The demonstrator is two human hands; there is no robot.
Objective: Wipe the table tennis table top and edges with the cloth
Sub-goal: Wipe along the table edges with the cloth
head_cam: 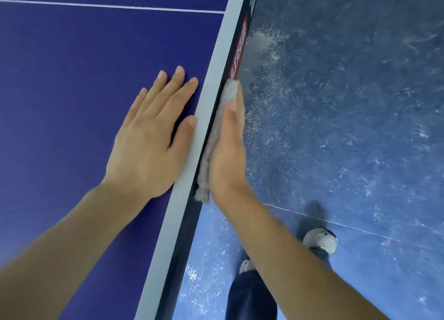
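Note:
The blue table tennis table (72, 79) fills the left of the view, with a white border stripe along its right side and a dark vertical edge (189, 226) below it. My left hand (151, 137) lies flat on the top, fingers straight, thumb on the white stripe. A grey folded cloth (217, 127) is pressed against the dark side edge by my right hand (227, 151), whose fingers are straight along the cloth. A red label (239, 48) sits on the edge just beyond the cloth.
A thin white line (108, 6) crosses the table top at the far side. To the right is a scuffed blue floor (348, 103). My legs in dark trousers and light shoes (320, 239) stand close beside the table edge.

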